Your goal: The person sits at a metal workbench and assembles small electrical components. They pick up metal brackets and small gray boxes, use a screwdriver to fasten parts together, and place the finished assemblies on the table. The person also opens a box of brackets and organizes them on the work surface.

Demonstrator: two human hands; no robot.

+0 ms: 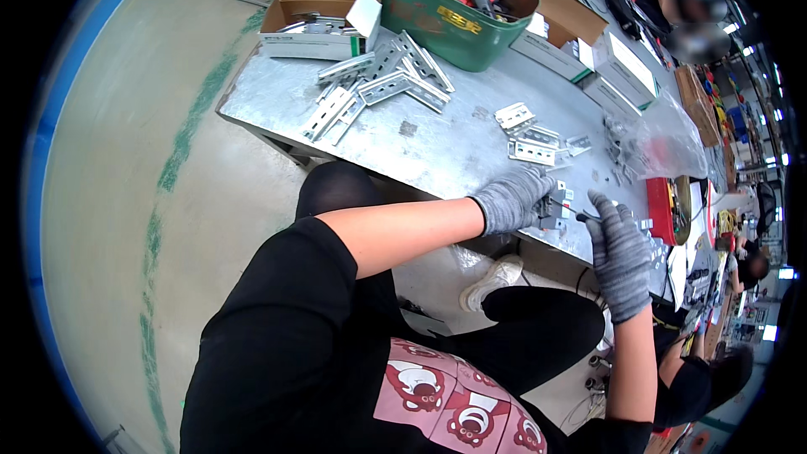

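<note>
My left hand (514, 200), in a grey knit glove, is closed on a small grey block-shaped part (552, 212) at the bench's near edge. A thin dark rod-like piece (575, 211) runs from that part toward my right hand (620, 259), gloved the same way. The right fingers are bent around its dark end; whether it is a tool or a wire is too small to tell. Just beyond the left hand lie several short slotted metal rails (531, 145). Small loose metal pieces (622, 155) are scattered farther right.
Longer slotted rails (378, 84) lie piled at the bench's left, near an open carton (315, 46). A green tub (445, 29) of tools stands behind them. More cartons (622, 67), a see-through plastic bag (672, 139) and a red bin (662, 210) are on the right. Other people work beyond.
</note>
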